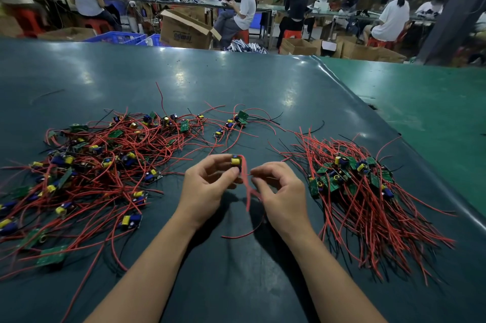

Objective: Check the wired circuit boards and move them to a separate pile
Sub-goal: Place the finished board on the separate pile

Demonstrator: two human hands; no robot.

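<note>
Two bare hands meet over the near middle of the dark green rubber-like bench mat, and between them is the one piece under check. The left hand curls its fingers and thumb round a small circuit board with a yellow block-shaped component and red wires, raised clear of the mat and turned up toward the eyes, most likely so its parts and joints can be read. The right hand pinches the board's red leads between thumb and forefinger just beside the board; the wires are blurred, so I cannot tell how many it holds. Drawing them aside this way looks like a check that each lead is firmly fixed.

Little of the board itself shows: the yellow part, a dark blue part under it, and thin red insulated wires trailing down between the wrists.

Just right of the hands lies the tidy pile of green boards with red wires combed toward the near edge, apparently the checked lot, kept within the right hand's reach. To the left sprawls the tangled heap of boards, blue and yellow components and red wires, seemingly still to be gone through. Farther back a few stray wired boards sit apart from both piles. Beyond the bench, seated workers and an open brown cardboard box fill the hall.
</note>
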